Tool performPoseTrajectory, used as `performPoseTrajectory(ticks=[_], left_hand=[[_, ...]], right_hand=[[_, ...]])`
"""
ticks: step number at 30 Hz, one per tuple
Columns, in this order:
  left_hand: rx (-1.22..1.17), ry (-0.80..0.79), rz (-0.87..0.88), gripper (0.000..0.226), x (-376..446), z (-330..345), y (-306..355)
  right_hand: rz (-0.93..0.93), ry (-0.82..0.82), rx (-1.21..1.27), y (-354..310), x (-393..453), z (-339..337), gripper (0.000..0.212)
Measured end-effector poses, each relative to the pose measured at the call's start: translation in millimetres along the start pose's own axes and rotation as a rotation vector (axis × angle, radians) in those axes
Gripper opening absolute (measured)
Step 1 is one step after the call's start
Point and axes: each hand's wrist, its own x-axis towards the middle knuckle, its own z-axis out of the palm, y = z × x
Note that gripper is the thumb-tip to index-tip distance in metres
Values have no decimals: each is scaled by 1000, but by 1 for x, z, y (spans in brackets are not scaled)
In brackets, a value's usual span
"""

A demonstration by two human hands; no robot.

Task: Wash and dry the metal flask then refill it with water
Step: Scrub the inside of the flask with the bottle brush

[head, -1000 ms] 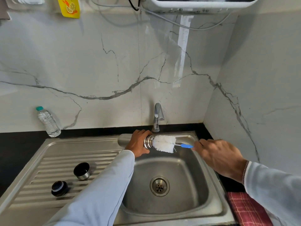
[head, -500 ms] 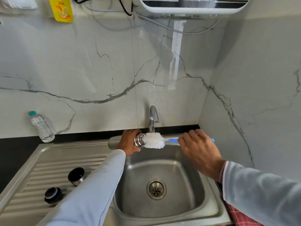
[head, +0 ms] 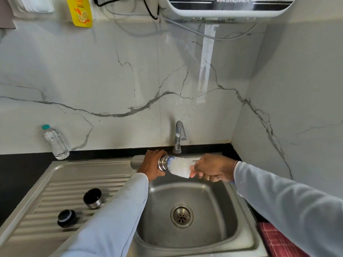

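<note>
Home kitchen, steel sink (head: 246, 236), tap (head: 179, 137), water purifier (head: 222, 6)

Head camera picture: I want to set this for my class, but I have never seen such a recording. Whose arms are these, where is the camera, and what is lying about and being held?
There is no machine here. A person wears a wide-angle camera on the head, looking forward and down, so both arms are their own.

The left hand grips a metal flask lying sideways over the sink. The right hand grips a white bottle brush, whose bristles are at the flask's mouth.

On the ribbed drainboard lie a cup and a black stopper. A plastic bottle stands on the dark counter, and the tap shows no running water. A red cloth lies at the lower right.
</note>
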Motion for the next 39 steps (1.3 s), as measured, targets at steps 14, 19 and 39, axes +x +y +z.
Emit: performPoseTrajectory(ticks=[14, 19, 39], left_hand=[[5, 53, -5, 72, 1, -9, -12], [0, 50, 26, 68, 2, -7, -9], [-42, 19, -4, 73, 15, -12, 1]], right_hand=[[-604, 589, -1440, 34, -1, 21, 18], [-257, 130, -377, 14, 9, -7, 25], [-658, 684, -1478, 38, -18, -17, 29]])
